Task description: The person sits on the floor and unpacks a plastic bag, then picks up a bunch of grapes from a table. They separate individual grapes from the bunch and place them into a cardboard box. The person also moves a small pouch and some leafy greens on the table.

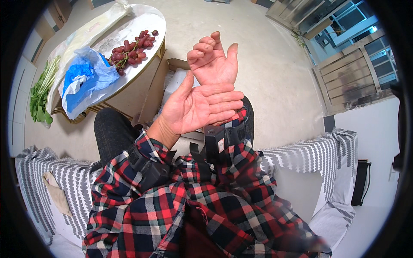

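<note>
My left hand (196,108) is held palm up with its fingers stretched to the right and its thumb raised. It passes in front of my right wrist; whether the two touch, I cannot tell. Just beyond it, my right hand (214,64) is also palm up, fingers loosely curled and thumb apart. Neither holds anything. Black devices (214,142) are strapped over both plaid sleeves. To the left, a bunch of red grapes (131,53) lies on a white marble-patterned round table (153,16), beside a crumpled blue and white plastic bag (93,79).
Leafy greens (42,93) stick out of a long plastic bag (93,27) at the table's left edge. An opened cardboard box (155,85) with plastic-wrapped contents stands between my knees and the table. A patterned cover drapes the sofa (300,150). Metal-framed doors (348,71) stand at right.
</note>
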The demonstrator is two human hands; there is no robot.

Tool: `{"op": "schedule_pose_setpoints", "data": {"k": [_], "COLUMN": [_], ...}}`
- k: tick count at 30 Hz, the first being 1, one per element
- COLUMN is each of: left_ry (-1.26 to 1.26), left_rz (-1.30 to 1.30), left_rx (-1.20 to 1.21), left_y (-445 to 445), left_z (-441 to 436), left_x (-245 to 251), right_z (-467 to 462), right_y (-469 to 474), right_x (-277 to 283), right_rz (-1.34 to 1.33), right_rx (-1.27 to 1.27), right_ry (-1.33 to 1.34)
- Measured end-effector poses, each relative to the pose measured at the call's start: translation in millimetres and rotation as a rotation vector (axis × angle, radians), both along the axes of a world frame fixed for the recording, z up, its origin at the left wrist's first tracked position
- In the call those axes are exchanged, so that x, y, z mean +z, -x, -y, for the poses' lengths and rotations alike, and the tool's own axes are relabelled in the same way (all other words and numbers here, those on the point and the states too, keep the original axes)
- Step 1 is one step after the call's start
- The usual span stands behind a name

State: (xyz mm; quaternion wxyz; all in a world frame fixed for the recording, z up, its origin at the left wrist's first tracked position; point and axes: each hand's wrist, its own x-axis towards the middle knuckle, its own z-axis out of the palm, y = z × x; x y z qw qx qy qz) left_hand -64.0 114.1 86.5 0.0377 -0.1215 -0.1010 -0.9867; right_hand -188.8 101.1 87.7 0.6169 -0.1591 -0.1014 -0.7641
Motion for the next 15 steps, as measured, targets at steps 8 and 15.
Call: {"op": "schedule_pose_setpoints", "data": {"k": [8,15], "left_ry": [0.004,-0.018], "left_rz": [-0.002,-0.008], "left_rx": [-0.005,-0.023], "left_y": [1,3], "left_z": [-4,-8], "left_x": [-2,-7], "right_z": [-8,-14], "right_y": [0,1], "right_x": [7,10], "right_rz": [-0.083,-0.333], "right_rx": [-0.018,0.066], "right_ry": [0.005,0.206]}}
